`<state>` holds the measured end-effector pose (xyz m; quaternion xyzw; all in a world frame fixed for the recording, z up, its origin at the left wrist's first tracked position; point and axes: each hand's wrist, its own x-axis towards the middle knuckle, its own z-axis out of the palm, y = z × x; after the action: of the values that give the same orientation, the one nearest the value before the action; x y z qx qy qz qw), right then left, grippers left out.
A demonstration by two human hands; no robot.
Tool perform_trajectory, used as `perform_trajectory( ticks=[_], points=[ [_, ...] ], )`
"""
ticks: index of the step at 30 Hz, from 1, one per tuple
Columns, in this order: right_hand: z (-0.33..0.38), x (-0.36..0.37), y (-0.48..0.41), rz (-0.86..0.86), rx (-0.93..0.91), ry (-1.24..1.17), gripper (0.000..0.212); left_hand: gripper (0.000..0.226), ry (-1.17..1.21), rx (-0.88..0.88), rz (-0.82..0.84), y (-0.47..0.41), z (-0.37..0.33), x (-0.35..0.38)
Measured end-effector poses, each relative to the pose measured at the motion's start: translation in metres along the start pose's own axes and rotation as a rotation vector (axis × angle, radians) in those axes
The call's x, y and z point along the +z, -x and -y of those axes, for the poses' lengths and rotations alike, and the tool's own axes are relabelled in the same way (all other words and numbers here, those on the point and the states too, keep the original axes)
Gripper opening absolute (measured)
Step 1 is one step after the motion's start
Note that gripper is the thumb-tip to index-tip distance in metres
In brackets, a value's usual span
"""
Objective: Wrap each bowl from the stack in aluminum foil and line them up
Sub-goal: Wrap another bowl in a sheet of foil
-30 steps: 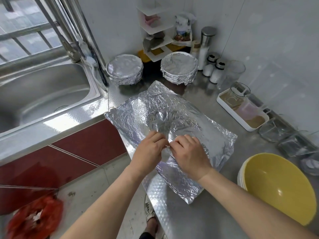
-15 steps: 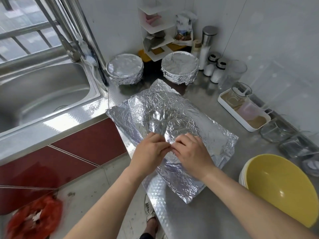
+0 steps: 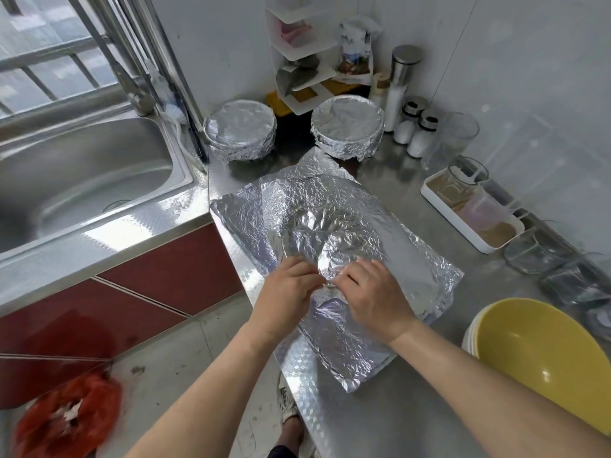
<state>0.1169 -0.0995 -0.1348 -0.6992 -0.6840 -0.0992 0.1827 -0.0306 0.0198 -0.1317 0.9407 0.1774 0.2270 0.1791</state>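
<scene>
The crinkled foil sheet (image 3: 330, 226) lies flat mid-counter (image 3: 380, 421). Both hands are on its 6 o'clock part, left hand (image 3: 287, 292) and right hand (image 3: 373, 295) nearly touching, fingers curled, pinching a fold of it. There's a wrapped bowl (image 3: 239, 128) at 11 o'clock, a second wrapped bowl (image 3: 347, 125) at 1, and a yellow bowl stack (image 3: 542, 358) at 4. The bag (image 3: 355, 51) at 12 has print that's too blurry to read.

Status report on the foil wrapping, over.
Left hand and right hand pinch the foil sheet at its middle. Two wrapped bowls stand at the back. Yellow bowl stack untouched, right. Nothing blocking.
</scene>
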Motion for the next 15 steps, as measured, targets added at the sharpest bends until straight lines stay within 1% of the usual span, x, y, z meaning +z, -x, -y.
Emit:
perform_trajectory(
  ticks=[2,3,5,7,8,10,12,14,15],
  points=[
    [0.004,0.003,-0.002,-0.023,0.012,0.008,0.025,0.021,-0.004,-0.01,-0.009,0.0,0.0,0.0],
    [0.006,0.004,-0.003,-0.026,0.024,0.015,0.026,0.021,-0.008,-0.015,-0.008,0.001,0.001,0.001],
    [0.009,0.003,-0.007,-0.009,0.048,0.015,0.018,0.022,-0.018,-0.026,0.008,0.001,0.003,0.001],
    [0.01,-0.004,-0.011,0.058,0.081,-0.027,0.008,0.019,-0.017,-0.047,0.028,0.0,0.004,-0.001],
    [0.009,-0.008,-0.012,0.095,0.108,-0.062,0.011,0.018,-0.014,-0.061,0.029,0.0,0.003,-0.003],
    [0.001,-0.017,-0.012,0.147,0.189,-0.131,0.026,0.021,0.0,-0.105,0.018,-0.001,-0.002,-0.007],
    [-0.009,-0.023,-0.009,0.169,0.235,-0.163,0.031,0.023,0.012,-0.12,0.015,-0.004,-0.008,-0.009],
    [-0.016,-0.023,-0.002,0.245,0.212,-0.13,0.037,0.024,-0.015,-0.086,0.067,-0.008,-0.014,-0.004],
    [-0.017,-0.023,0.001,0.308,0.189,-0.108,0.042,0.03,-0.031,-0.075,0.109,-0.009,-0.016,0.001]
  ],
)
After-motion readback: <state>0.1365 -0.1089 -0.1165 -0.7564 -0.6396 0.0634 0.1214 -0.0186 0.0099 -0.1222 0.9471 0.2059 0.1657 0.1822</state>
